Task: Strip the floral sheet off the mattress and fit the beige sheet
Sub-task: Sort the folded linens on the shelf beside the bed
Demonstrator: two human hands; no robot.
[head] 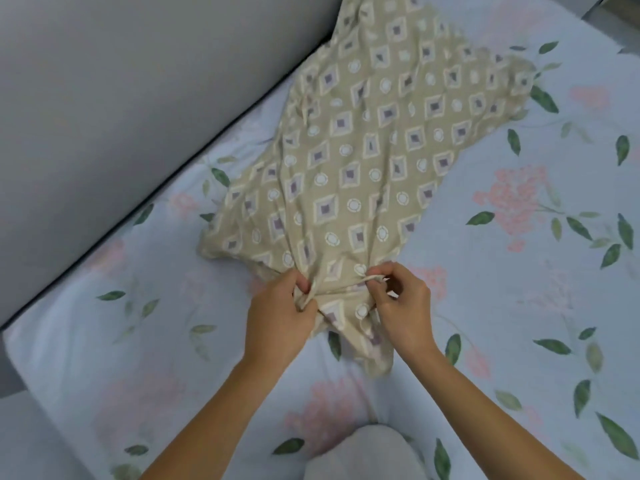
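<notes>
The beige sheet (363, 161), patterned with diamonds and circles, lies bunched in a long strip across the mattress, running from the top centre down to the middle. Under it the floral sheet (519, 306), pale blue with pink flowers and green leaves, covers the mattress. My left hand (280, 317) pinches the near end of the beige sheet on its left side. My right hand (403, 306) grips the same end on the right, fingers curled around a twisted edge of fabric. Between the two hands a short fold of beige cloth is stretched.
A grey padded headboard or wall panel (121, 98) runs diagonally along the upper left edge of the mattress. A knee in light grey cloth (367, 452) rests on the bed at the bottom centre. The mattress corner (20, 341) ends at the left.
</notes>
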